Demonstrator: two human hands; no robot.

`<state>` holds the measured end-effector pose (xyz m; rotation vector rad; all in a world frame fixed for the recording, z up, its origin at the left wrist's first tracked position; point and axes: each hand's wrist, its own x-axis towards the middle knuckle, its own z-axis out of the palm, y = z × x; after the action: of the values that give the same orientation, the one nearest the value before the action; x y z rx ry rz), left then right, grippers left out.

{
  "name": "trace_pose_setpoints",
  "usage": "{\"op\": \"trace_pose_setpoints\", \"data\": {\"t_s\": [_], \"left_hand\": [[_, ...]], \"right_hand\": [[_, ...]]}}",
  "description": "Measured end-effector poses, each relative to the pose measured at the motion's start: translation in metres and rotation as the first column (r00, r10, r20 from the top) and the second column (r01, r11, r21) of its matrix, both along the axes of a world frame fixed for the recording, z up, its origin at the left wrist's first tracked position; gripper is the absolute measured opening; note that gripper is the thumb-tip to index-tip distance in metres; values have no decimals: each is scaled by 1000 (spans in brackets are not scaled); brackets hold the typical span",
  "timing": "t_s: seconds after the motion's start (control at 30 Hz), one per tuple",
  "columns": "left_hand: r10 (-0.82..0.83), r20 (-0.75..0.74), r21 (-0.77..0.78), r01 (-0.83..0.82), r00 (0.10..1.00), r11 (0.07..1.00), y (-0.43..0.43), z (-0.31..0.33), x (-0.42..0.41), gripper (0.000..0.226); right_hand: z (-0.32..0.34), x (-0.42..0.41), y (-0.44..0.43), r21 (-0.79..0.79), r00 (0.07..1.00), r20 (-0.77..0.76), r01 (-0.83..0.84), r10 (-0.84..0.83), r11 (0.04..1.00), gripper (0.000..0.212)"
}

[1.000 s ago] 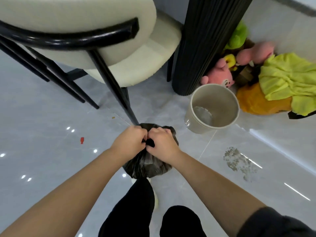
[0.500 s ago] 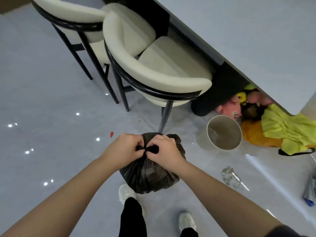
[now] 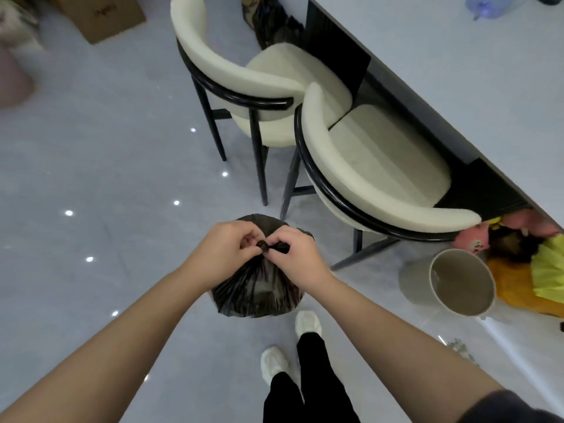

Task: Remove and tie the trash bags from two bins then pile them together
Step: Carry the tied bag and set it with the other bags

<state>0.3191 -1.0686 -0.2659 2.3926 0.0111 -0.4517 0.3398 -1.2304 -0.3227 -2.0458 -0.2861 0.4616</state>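
Observation:
A full black trash bag (image 3: 258, 293) hangs in front of me above the grey floor, its neck gathered into a small knot at the top. My left hand (image 3: 224, 250) pinches the knot from the left. My right hand (image 3: 294, 253) pinches the twisted end of the bag from the right. The two hands sit close together over the bag. A beige bin (image 3: 451, 283) with no bag in it stands on the floor to the right, below the table edge.
Two cream chairs with black frames (image 3: 366, 166) stand just beyond the bag, pushed against a long grey table (image 3: 457, 71). Plush toys and yellow cloth (image 3: 543, 267) lie under the table by the bin. A cardboard box (image 3: 103, 13) sits far left. My feet (image 3: 290, 346) are below the bag.
My view has risen and pulled back, so both chairs and the tabletop show. The bag has come up off the floor with my hands, which keep pinching its knotted neck.

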Motion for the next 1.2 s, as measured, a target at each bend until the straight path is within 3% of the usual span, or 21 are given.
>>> {"op": "trace_pose_setpoints", "data": {"t_s": [0.13,0.3,0.43,0.67,0.8,1.03,1.2], "left_hand": [[73,5,-16,-73,997,997,36,8,36,24],[31,-16,105,-30,999,994,79,1,75,33],[99,96,135,-111,990,985,102,-1,112,9],[102,128,148,-120,987,982,175,1,170,8],[56,98,142,-70,994,987,235,-5,213,7],[-117,94,188,97,989,977,336,-10,290,11],[-147,119,241,115,982,964,390,-12,344,13]], "right_hand": [[13,38,30,95,999,-34,19,-16,995,10],[25,95,63,132,999,-39,-9,15,991,20],[33,137,94,91,997,-47,-56,60,994,15],[31,197,164,-23,993,-76,-94,92,995,19],[30,231,221,-32,988,-128,-93,88,995,12],[23,293,320,-82,990,-133,-50,39,995,19],[21,343,377,-4,982,-189,13,-13,1000,31]]}}
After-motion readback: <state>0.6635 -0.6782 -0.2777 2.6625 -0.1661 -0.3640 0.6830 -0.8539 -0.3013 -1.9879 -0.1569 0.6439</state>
